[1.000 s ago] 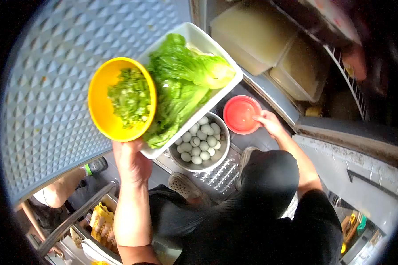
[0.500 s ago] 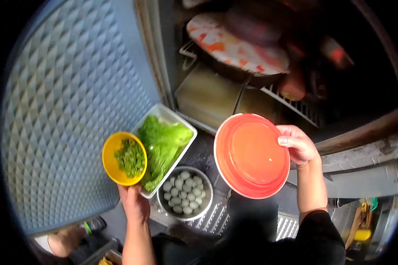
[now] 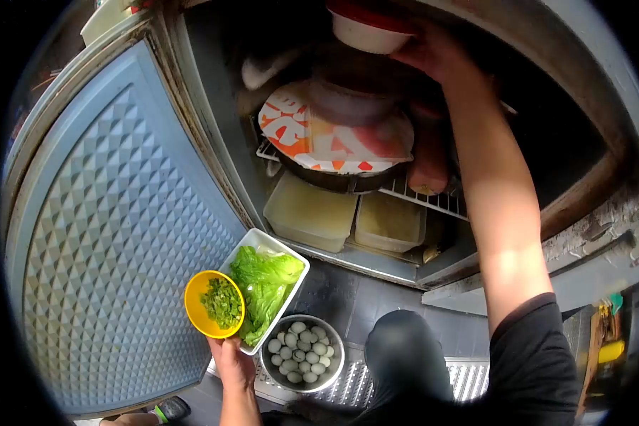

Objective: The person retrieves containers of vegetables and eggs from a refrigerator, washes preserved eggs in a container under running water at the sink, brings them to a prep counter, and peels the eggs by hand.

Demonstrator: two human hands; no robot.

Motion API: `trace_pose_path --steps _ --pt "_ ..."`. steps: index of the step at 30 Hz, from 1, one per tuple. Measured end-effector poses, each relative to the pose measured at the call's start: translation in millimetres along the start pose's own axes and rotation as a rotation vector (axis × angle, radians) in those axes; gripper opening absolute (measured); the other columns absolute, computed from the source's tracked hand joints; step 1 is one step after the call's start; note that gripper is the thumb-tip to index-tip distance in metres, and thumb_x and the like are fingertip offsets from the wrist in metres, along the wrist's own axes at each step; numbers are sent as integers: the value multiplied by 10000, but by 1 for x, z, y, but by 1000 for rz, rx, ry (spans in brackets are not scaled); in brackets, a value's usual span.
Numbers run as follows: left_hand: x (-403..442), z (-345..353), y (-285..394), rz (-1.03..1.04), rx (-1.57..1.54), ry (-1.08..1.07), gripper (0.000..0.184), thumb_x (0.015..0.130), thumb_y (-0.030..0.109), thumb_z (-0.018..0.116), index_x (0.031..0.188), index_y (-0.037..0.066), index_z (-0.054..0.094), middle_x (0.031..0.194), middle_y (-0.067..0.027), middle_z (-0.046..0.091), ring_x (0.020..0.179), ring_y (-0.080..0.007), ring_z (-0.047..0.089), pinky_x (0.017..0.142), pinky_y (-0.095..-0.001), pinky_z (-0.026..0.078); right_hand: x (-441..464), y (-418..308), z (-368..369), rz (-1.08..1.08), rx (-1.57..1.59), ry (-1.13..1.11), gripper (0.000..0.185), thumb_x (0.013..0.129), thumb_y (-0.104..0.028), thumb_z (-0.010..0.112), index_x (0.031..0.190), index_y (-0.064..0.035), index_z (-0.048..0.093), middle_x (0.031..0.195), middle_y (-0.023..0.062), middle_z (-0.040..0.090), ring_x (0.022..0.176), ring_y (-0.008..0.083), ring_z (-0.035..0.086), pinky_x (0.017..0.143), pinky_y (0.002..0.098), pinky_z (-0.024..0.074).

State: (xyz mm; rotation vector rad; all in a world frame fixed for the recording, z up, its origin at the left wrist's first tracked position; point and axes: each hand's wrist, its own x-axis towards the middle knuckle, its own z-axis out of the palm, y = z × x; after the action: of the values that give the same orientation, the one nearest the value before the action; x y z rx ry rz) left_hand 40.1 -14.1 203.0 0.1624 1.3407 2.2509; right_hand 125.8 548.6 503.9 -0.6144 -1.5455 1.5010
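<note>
Both hands grip: the right hand [image 3: 426,54] a red-lidded bowl [image 3: 366,34] (best kept level), the left hand [image 3: 232,363] a yellow bowl [image 3: 196,317] and white tray [image 3: 282,306]. Keep everything steady.

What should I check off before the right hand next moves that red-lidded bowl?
1. Right hand on the red-lidded bowl: ok, fingers grip its side.
2. Left hand on the white tray and yellow bowl: ok, holding both.
3. Fridge door open: ok, swung wide.
4. Floor clear by the knee: not ok, a metal bowl of eggs stands close.
5. Yellow bowl covered: not ok, chopped greens lie open.
6. Free space behind the red-lidded bowl: cannot tell, too dark.
</note>
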Motion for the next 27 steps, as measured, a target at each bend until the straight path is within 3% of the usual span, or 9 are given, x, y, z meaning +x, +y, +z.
trace_pose_path --steps 3,6,8,12,18,23,27 --pt "-2 13 2 -1 -11 -22 731 746 73 592 1446 44 381 1345 -100 517 1210 -244 530 1073 -395 409 31 20 5 -5 -153 224 515 970 -383 620 1378 -85 519 1319 167 589 1147 325 622 895 478 606" --pt "-5 16 2 -6 22 -18 726 745 94 610 1435 44 392 1331 -104 521 1194 -240 540 1051 -397 436 60 41 4 26 -227 299 560 938 -404 662 1386 -102 519 1327 159 585 1142 321 621 893 469 598" --pt "-8 -9 10 -7 -48 5 725 743 97 606 1433 37 394 1326 -104 526 1190 -238 544 1045 -392 438 53 44 39 31 -279 275 561 929 -405 672 1376 -97 529 1321 159 591 1142 319 621 900 461 590" --pt "-18 17 20 -2 35 56 715 724 97 589 1411 5 415 1290 -114 555 1161 -233 564 1020 -370 449 77 71 17 56 -274 235 564 911 -405 692 1354 -85 551 1308 160 603 1143 315 622 912 445 573" --pt "-19 65 45 24 66 73 783 699 208 645 1411 -23 418 1265 -134 578 1112 -249 604 969 -367 495 71 62 7 4 -363 106 569 885 -406 721 1322 -67 583 1290 161 621 1145 310 622 931 420 548" --pt "-2 97 74 170 89 -30 848 779 342 768 1447 -11 382 1377 -142 521 1250 -269 537 1057 -407 450 11 21 14 -93 -632 -127 574 864 -407 746 1295 -53 609 1274 162 636 1147 305 622 947 400 528" --pt "5 129 99 185 34 -54 722 845 256 682 1453 10 379 1389 -146 513 1272 -291 531 1085 -445 446 -73 -8 10 -205 -793 -366 578 846 -407 766 1273 -41 631 1262 163 648 1148 302 623 960 383 511"
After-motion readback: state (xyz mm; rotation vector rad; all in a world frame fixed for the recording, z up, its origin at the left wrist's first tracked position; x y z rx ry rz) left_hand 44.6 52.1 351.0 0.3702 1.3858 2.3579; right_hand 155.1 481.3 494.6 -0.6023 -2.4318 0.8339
